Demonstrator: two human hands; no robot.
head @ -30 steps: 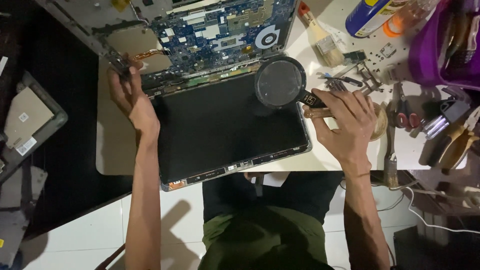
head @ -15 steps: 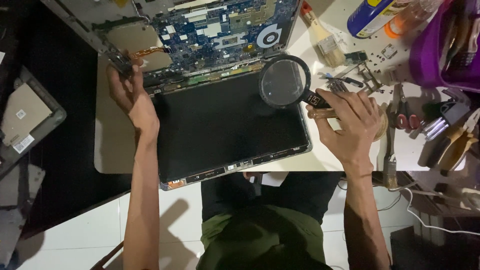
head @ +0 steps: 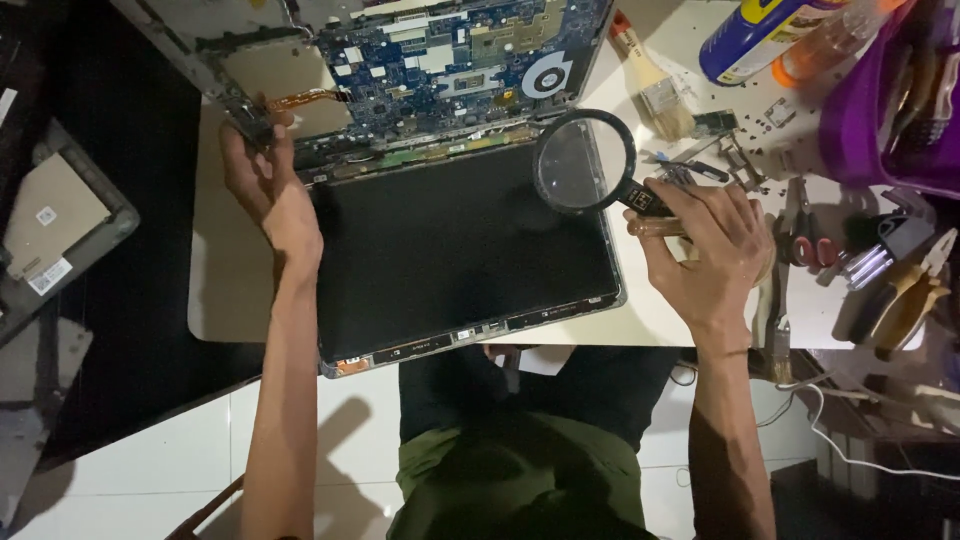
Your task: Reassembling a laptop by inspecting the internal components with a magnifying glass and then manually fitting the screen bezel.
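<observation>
Right hand: the right hand (head: 715,250) is curled shut around the black handle of a magnifying glass (head: 584,164), fingers (head: 690,195) wrapped over it.
Magnifying glass: the round lens reaches out to the left of the fingers and sits over the top right corner of the dark laptop screen (head: 460,250), close to the hinge.
Left hand: the left hand (head: 265,185) lies on the left edge of the opened laptop; its fingertips pinch the corner of the laptop base (head: 250,125), beside an orange ribbon cable (head: 305,97).
Laptop: it lies open flat on the white table (head: 225,290), blue circuit board (head: 440,60) bared at the top, screen nearer the person.
Purple bin: a purple bin (head: 860,120) at the table's right edge holds tools; which ones I cannot tell.
Beside it: a paintbrush (head: 650,75), a blue spray can (head: 765,35), small screws (head: 765,125) and pliers (head: 905,295).
</observation>
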